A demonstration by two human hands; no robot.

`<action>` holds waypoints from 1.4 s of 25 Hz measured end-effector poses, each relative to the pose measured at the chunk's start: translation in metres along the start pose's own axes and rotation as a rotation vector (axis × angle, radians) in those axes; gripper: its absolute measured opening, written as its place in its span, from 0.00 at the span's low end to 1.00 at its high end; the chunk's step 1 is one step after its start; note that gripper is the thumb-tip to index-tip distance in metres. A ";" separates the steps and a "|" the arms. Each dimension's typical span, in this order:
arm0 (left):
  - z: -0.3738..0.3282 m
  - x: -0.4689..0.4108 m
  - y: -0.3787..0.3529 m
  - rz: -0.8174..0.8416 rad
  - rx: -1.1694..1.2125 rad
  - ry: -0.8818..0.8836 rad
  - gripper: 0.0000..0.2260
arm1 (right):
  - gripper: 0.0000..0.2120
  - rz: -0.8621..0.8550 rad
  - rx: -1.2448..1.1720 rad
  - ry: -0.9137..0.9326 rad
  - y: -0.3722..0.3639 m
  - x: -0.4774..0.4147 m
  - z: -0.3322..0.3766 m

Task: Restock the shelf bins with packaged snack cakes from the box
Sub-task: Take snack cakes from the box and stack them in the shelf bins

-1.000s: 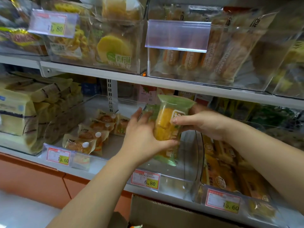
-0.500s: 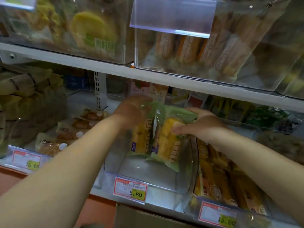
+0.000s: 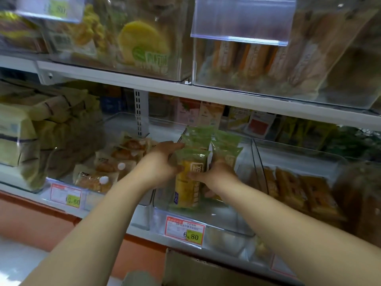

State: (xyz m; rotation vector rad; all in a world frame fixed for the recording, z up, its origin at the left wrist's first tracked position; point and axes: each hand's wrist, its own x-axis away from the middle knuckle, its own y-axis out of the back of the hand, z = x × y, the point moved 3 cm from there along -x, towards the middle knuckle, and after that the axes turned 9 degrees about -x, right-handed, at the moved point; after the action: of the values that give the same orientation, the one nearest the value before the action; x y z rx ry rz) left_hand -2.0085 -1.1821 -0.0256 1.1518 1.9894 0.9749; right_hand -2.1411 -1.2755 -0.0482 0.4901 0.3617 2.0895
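Starting at the far left, pale yellow packs (image 3: 18, 141) are stacked up, blurred and cut off by the frame edge. Next along, a clear tray holds wrapped pastries (image 3: 115, 162), with a price tag (image 3: 66, 195) in front whose digits are hard to read.

Now the left hand (image 3: 162, 162): it's spread wide, fingers fairly straight and laid along the left side of a row of green-topped snack cakes (image 3: 198, 137), thumb pressing the left edge of the front snack cake (image 3: 190, 178). That one stands upright at the head of the left row inside the clear bin (image 3: 254, 162), above the 6.80 tag (image 3: 185, 230). A second row (image 3: 226, 145) stands just beside it on the right.

Over to the right hand (image 3: 214, 174): the thumb lies across the face of the front snack cake, and the fingers curl away between the two rows, pinching it. Most of those fingers are hidden; only a tip or two peeks out lower down.

Further right, a neighbouring bin holds orange-brown packs (image 3: 299, 190), smeared with blur, lettering unreadable. Down at the bottom edge, the cardboard box (image 3: 195, 271) is cut off, so its contents can't be seen. Overhead, the upper shelf bins are soft, and a blank label holder (image 3: 243, 19) hangs in front of them.
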 end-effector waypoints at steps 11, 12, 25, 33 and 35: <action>-0.012 0.043 0.005 -0.113 -0.014 0.019 0.33 | 0.28 0.035 0.049 0.182 0.024 0.043 0.001; -0.020 0.048 0.006 -0.122 -0.053 0.005 0.33 | 0.28 0.011 0.018 0.220 0.034 0.058 0.002; -0.071 0.215 -0.145 0.652 -0.348 -0.364 0.21 | 0.16 0.502 0.636 -0.104 0.080 0.190 -0.195; -0.021 0.258 -0.219 0.738 -0.743 -0.298 0.23 | 0.44 0.333 0.551 -0.348 0.047 0.211 -0.342; -0.030 0.262 -0.228 0.722 -0.661 -0.283 0.25 | 0.45 0.304 0.572 -0.365 0.050 0.205 -0.348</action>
State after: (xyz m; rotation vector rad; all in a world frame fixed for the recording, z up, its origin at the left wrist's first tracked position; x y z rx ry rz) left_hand -2.2389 -1.0343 -0.2410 1.5075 0.8859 1.5578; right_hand -2.4429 -1.1507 -0.2899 1.3135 0.7055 2.1072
